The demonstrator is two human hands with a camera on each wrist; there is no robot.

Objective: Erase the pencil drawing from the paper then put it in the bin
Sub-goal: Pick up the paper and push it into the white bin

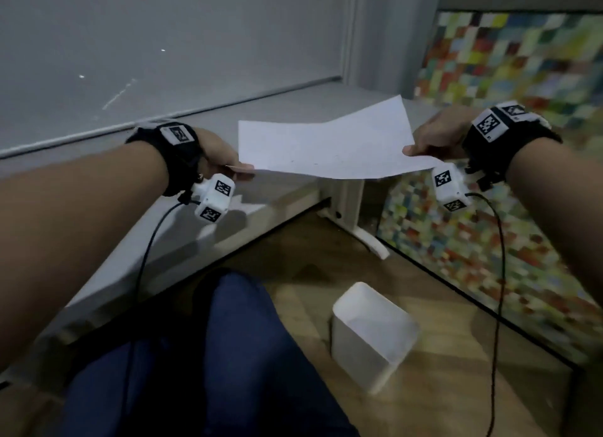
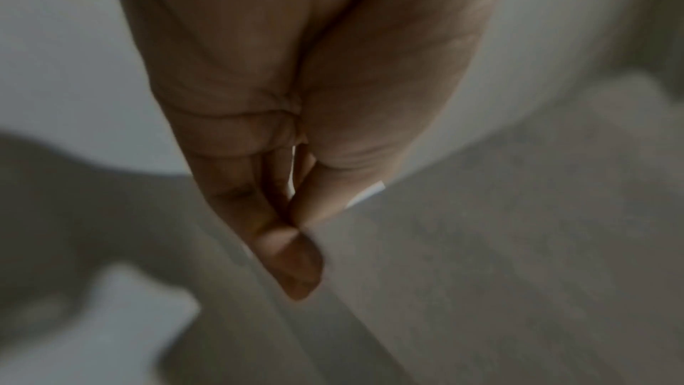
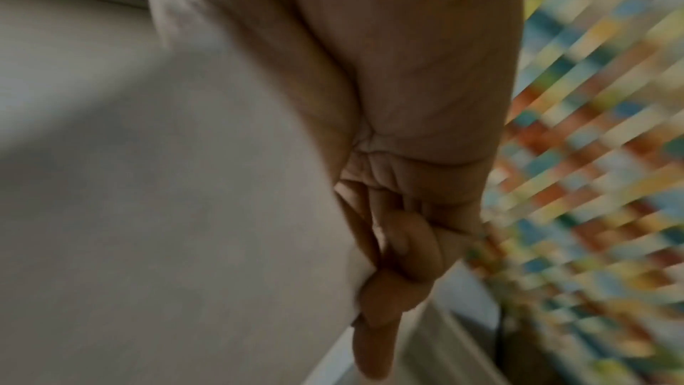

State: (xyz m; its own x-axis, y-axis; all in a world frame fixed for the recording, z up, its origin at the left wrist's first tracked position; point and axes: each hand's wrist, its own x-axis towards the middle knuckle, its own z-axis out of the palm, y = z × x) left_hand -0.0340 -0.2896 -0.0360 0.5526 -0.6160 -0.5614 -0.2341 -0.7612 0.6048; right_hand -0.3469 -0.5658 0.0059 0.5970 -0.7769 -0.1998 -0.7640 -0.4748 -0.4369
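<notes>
A white sheet of paper (image 1: 326,142) hangs in the air over the desk's right end, held flat between both hands. My left hand (image 1: 243,169) pinches its left edge; my right hand (image 1: 411,150) pinches its right edge. Faint pencil specks show near the sheet's front edge. In the left wrist view the left hand (image 2: 296,224) clamps the paper (image 2: 481,274) between thumb and fingers. In the right wrist view the right hand (image 3: 366,283) grips the paper (image 3: 185,215) the same way. A white bin (image 1: 372,332) stands open on the wooden floor below, to the right of my knee.
The grey desk (image 1: 195,227) runs along a grey wall, with its white leg (image 1: 355,208) under the paper. A multicoloured checkered panel (image 1: 509,77) and mat fill the right side. My leg in blue trousers (image 1: 228,355) is at the bottom, and wrist cables hang down.
</notes>
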